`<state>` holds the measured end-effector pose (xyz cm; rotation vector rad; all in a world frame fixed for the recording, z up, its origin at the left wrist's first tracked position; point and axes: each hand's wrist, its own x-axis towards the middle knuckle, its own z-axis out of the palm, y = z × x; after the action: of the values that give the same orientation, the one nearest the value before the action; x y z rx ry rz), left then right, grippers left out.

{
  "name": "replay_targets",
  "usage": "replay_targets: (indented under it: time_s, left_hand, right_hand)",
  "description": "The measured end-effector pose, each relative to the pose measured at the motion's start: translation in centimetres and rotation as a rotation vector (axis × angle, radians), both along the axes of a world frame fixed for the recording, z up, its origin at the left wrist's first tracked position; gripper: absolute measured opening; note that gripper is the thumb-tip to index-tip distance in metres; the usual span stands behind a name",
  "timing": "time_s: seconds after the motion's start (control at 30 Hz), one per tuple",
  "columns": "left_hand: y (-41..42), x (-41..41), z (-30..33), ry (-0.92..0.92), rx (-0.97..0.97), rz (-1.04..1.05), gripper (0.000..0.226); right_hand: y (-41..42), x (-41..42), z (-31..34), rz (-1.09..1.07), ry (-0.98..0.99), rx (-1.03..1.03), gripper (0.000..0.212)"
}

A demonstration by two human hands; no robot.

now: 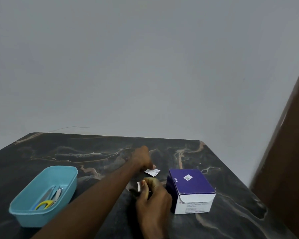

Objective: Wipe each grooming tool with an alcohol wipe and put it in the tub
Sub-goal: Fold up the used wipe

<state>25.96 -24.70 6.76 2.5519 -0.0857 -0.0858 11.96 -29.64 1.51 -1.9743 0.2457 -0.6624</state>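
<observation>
A light blue plastic tub [72,176] stands on the left of the dark marble table. Inside it lie yellow-handled scissors [44,204] and metal tweezers [58,193]. My left hand [141,161] reaches across the table's middle and pinches a small white wipe packet [152,171] just above the surface. Nearer to me, my right hand [152,195] grips a small white wipe [138,186] together with a dark tool that is mostly hidden by the fingers.
A purple and white box of alcohol swabs [190,188] stands right of my hands. The table [93,152] butts against a pale wall at the back. A brown door or panel [286,152] rises at the right edge.
</observation>
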Motion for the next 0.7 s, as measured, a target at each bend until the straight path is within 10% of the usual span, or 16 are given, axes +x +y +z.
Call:
replay_targets:
  time_s: [0.37, 0.7]
  left_hand:
    - [0.5, 0.3, -1.9, -0.036, -0.032, -0.036, 0.025]
    - [5.0, -8.5, -2.4, -0.050, -1.082, 0.218, 0.017]
  right_hand:
    - [-0.6, 0.7, -0.4, 0.038, -0.032, -0.019, 0.018]
    - [-0.9, 1.3, -0.4, 0.126, -0.049, 0.104, 0.013]
